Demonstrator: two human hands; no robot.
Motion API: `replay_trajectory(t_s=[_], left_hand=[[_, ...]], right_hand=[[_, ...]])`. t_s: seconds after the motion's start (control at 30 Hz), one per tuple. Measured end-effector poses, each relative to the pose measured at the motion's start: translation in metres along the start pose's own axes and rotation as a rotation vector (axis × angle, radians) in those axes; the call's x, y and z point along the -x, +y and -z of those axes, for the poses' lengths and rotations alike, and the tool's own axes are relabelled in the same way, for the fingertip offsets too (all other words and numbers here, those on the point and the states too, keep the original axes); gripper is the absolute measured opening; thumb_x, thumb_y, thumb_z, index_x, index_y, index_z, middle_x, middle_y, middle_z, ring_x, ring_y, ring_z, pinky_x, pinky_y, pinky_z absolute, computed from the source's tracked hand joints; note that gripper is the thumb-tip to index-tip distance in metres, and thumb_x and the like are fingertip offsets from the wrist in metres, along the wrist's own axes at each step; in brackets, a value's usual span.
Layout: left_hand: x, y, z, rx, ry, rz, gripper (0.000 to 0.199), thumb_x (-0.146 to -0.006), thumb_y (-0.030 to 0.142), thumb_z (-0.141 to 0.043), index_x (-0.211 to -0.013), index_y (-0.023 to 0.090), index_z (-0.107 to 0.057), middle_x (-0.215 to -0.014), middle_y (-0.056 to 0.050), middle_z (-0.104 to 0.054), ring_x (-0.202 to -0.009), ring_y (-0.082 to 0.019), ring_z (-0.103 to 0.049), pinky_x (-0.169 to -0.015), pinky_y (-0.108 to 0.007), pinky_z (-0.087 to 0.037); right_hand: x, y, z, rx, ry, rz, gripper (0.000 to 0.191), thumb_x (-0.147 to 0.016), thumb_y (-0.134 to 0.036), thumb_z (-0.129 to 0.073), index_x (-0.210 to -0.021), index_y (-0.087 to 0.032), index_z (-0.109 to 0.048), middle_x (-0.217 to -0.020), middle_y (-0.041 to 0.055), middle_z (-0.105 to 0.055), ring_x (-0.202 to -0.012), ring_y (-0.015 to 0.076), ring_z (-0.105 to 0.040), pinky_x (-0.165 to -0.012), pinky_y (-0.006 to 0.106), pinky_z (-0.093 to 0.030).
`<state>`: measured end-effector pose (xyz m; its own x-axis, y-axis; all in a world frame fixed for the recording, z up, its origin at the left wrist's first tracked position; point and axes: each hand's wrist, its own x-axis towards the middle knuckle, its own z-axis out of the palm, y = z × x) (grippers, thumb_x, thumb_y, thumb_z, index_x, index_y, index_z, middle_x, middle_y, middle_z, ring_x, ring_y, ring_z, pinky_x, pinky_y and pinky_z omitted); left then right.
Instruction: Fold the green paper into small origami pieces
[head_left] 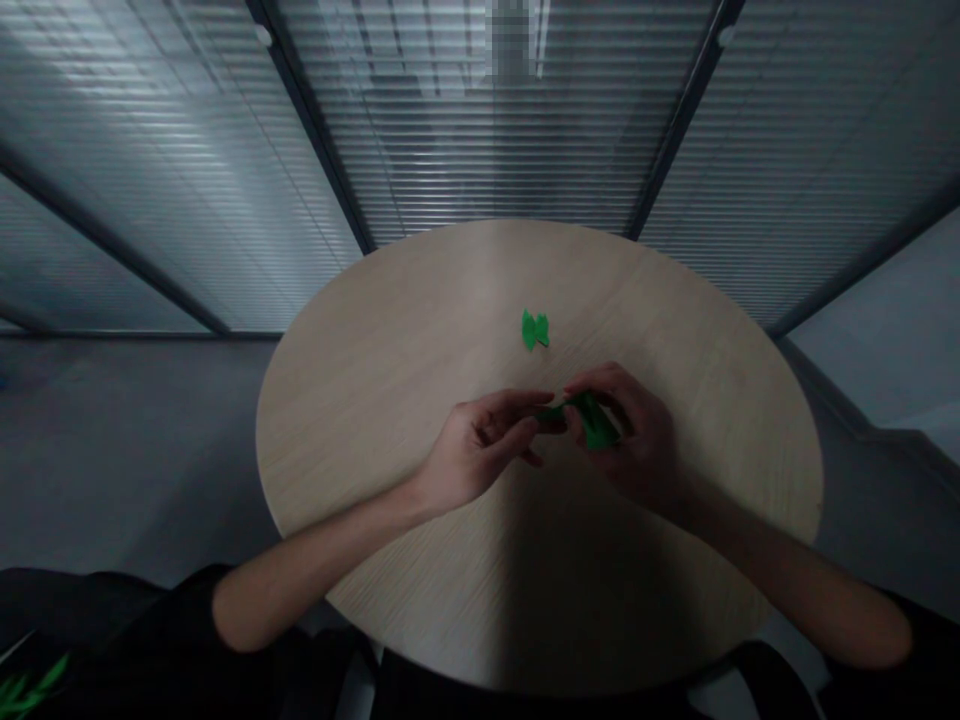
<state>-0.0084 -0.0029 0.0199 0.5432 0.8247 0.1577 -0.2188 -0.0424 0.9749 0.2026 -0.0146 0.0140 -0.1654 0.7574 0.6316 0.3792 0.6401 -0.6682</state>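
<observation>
My left hand (476, 445) and my right hand (641, 435) come close together over the middle of the table. Between them is a small green piece (598, 424), its wider part within the fingers of my right hand. A narrow end of it reaches left, where my left thumb and fingers pinch it. Fingers and shadow cover much of the piece, so its full shape and material cannot be made out. Farther back on the wood lies a bright green butterfly-shaped piece (530, 330), apart from both hands.
The round, light wooden table (360, 370) has its near edge close to my body. Glass panels with horizontal blinds (510, 150) stand behind it. A dark shadow falls across the front of the tabletop. Grey floor (150, 450) shows at the left.
</observation>
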Motion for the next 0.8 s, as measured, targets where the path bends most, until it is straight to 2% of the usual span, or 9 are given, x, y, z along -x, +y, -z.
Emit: replay_trajectory(t_s=[0.1, 0.3, 0.6, 0.8], left_hand=[[-0.0014, 0.0003, -0.0015, -0.025, 0.031, 0.009, 0.025, -0.1, 0.02, -0.058, -0.119, 0.009, -0.069, -0.108, -0.016, -0.081, -0.102, -0.026, -0.08, -0.068, -0.026, -0.068], [-0.0022, -0.0013, -0.0001, -0.015, 0.02, -0.001, 0.027, -0.099, 0.019, -0.06, -0.123, 0.009, -0.067, -0.107, -0.015, -0.081, -0.103, -0.025, -0.08, -0.066, -0.024, -0.068], [-0.0009, 0.0012, -0.0032, -0.042, 0.058, 0.017, 0.024, -0.096, 0.021, -0.063, -0.118, 0.011, -0.067, -0.102, -0.012, -0.08, -0.097, -0.022, -0.08, -0.067, -0.024, -0.068], [-0.0022, -0.0016, -0.006, -0.092, 0.131, 0.02, 0.022, -0.087, 0.021, -0.075, -0.107, 0.014, -0.069, -0.097, -0.008, -0.079, -0.079, -0.016, -0.077, -0.063, -0.02, -0.065]], right_hand=[[0.0011, 0.0014, -0.0007, 0.005, 0.0, 0.006, 0.024, -0.09, -0.012, -0.066, -0.11, -0.025, -0.064, -0.099, 0.0005, -0.065, -0.084, 0.0149, -0.066, -0.074, 0.03, -0.055], [0.0012, 0.0009, 0.0001, 0.007, 0.002, 0.015, 0.024, -0.09, -0.013, -0.067, -0.11, -0.025, -0.065, -0.098, 0.0008, -0.065, -0.084, 0.0152, -0.065, -0.073, 0.03, -0.055], [0.0016, 0.002, 0.0001, 0.004, -0.012, 0.016, 0.025, -0.089, -0.013, -0.068, -0.11, -0.026, -0.063, -0.099, 0.0013, -0.066, -0.085, 0.0168, -0.067, -0.074, 0.032, -0.056], [0.0035, 0.0, -0.0044, -0.005, -0.042, 0.035, 0.026, -0.09, -0.014, -0.068, -0.112, -0.026, -0.063, -0.1, 0.0017, -0.067, -0.087, 0.0169, -0.067, -0.075, 0.032, -0.057]])
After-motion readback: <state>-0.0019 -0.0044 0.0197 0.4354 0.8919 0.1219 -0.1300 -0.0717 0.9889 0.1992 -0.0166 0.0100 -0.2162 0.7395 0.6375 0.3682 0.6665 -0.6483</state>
